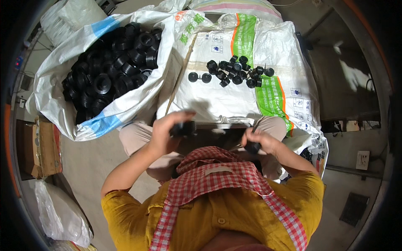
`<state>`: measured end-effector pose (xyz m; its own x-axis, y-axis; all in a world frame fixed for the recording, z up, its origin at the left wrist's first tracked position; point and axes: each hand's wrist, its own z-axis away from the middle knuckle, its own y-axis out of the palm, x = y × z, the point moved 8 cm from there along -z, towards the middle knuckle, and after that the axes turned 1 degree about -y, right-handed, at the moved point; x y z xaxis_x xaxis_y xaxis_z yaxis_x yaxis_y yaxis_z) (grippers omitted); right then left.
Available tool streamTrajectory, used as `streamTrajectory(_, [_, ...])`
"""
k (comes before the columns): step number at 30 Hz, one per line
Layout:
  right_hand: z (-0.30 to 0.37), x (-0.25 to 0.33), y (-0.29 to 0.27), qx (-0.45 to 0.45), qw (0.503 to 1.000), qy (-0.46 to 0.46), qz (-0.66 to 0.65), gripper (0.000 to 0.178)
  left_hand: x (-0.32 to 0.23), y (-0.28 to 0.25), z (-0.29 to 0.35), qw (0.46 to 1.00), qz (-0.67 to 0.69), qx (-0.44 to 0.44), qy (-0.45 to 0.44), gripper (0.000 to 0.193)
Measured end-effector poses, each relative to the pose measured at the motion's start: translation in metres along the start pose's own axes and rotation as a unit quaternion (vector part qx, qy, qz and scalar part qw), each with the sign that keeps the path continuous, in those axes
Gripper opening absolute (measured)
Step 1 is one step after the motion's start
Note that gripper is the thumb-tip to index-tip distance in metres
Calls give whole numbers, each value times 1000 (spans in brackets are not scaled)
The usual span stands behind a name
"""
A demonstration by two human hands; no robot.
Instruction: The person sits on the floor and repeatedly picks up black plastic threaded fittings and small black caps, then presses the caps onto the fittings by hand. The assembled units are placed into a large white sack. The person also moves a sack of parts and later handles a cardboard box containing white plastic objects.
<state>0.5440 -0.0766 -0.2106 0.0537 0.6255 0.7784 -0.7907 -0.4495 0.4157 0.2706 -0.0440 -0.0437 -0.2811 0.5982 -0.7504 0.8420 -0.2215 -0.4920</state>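
Observation:
My left hand is wrapped around a black plastic cap, held above my lap and blurred a little. To its right, my right hand is closed on a small black object; a slim dark part sticks up by the fingers, and its kind is unclear. On the sack-covered table ahead lies a loose group of small black plastic pieces, some with thin stems. At the left, an open white woven sack is filled with threaded black caps.
White printed sacking covers the table in front of my knees. A cardboard box and a clear plastic bag stand on the floor at the left. Another sack with dark contents hangs at the right. A wall socket is farther right.

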Motion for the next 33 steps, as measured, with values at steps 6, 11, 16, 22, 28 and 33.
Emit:
streamTrajectory(6, [-42, 61, 67, -148, 935, -306, -97, 19, 34, 116, 7, 971, 146, 67, -178, 42])
streamTrajectory(11, [-10, 98, 78, -282, 815, -443, 245, 22, 44, 128, 20, 969, 216, 20, -122, 44])
streamTrajectory(16, [2, 59, -3, -497, 661, -378, 416, 40, -3, 108, 13, 989, -138, 52, -2, 50])
streamTrajectory(22, [206, 43, -126, -635, 603, -101, 472, 22, -63, -108, -12, 781, -491, -379, 77, 45])
streamTrajectory(28, [319, 19, -131, -636, 341, 213, 659, 66, -24, -175, -19, 664, -662, -342, -65, 64])
streamTrajectory(33, [124, 76, -140, -593, 661, -96, 449, 54, 13, -3, -46, 984, -141, 108, 21, 48])
